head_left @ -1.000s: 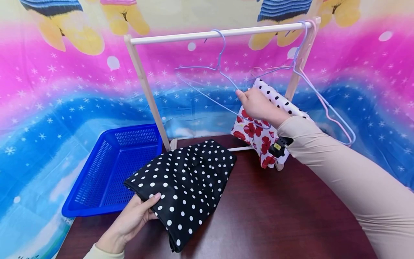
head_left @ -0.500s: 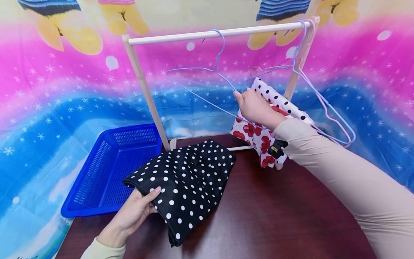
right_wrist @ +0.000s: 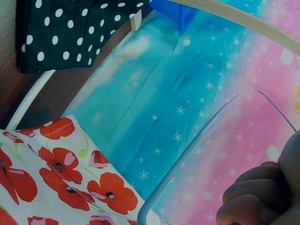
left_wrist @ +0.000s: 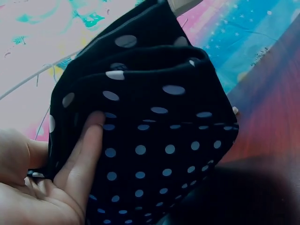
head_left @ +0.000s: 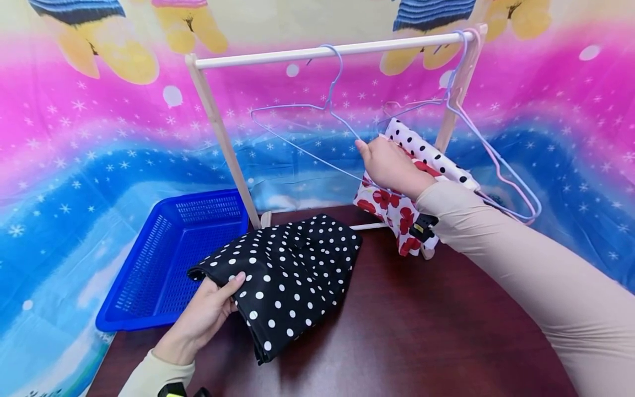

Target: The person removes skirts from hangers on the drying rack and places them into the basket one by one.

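My left hand [head_left: 205,314] pinches the left edge of a folded black cloth with white dots [head_left: 292,275], thumb on top and the other fingers beneath. In the left wrist view, the layers of that dotted cloth [left_wrist: 164,136] rise beside the thumb. Farther up, my right hand [head_left: 389,164] grips the right shoulder of a blue wire hanger [head_left: 307,105], whose hook hangs over the rack's top bar. Curled fingers of the right hand [right_wrist: 255,197] appear at the corner of the right wrist view, near the bare hanger wire [right_wrist: 197,138].
A wooden rack [head_left: 317,54] stands on the dark red table [head_left: 387,331]. At its right end hang another blue hanger [head_left: 506,162] and a pink one, with a red-flowered white cloth [head_left: 384,201] and a black-dotted white cloth [head_left: 421,146]. A blue basket [head_left: 144,264] sits left.
The held hanger has turned slightly, its far left end shifting left. My right hand has moved a little left with it. The black cloth's near corner has risen slightly in my left hand.
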A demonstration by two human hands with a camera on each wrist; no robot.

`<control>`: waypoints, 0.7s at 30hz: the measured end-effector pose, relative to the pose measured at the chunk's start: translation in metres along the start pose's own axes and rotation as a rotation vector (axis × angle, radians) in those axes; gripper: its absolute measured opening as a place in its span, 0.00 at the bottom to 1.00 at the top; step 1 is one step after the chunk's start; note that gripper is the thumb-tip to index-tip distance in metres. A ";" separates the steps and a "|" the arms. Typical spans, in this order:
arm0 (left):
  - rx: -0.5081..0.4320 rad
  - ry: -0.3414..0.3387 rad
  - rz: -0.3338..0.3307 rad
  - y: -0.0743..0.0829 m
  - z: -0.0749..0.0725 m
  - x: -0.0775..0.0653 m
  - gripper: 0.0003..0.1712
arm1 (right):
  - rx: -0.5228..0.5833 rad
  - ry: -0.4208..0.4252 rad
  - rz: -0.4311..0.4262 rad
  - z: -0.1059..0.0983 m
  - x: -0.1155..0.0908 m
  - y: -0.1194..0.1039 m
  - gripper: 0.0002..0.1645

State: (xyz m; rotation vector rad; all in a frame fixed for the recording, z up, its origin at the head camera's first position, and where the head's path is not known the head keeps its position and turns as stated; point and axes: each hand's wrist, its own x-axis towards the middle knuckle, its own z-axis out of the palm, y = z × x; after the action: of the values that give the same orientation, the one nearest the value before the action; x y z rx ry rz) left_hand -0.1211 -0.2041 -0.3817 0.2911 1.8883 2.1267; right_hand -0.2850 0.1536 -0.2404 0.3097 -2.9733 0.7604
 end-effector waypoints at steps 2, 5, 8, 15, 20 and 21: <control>0.002 0.006 0.010 0.003 0.000 0.001 0.16 | 0.002 0.003 -0.003 0.000 0.001 0.000 0.38; 0.008 0.012 0.016 0.008 0.000 0.004 0.16 | -0.002 0.014 -0.016 0.001 0.001 0.000 0.38; 0.010 0.024 0.012 0.013 0.001 0.006 0.18 | 0.007 0.012 -0.026 0.002 0.002 0.000 0.38; 0.000 0.051 0.030 0.022 0.000 0.008 0.16 | 0.028 -0.007 -0.019 0.003 0.002 0.000 0.38; -0.049 0.079 0.071 0.028 0.000 0.010 0.13 | 0.026 0.002 -0.024 0.004 0.001 -0.001 0.39; -0.055 0.085 0.078 0.029 0.000 0.010 0.12 | 0.025 0.008 -0.027 0.004 0.001 -0.001 0.39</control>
State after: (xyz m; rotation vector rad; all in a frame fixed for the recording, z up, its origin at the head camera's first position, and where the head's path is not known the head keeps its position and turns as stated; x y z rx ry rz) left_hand -0.1331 -0.2036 -0.3533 0.2710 1.8900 2.2720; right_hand -0.2861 0.1501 -0.2432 0.3469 -2.9482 0.7945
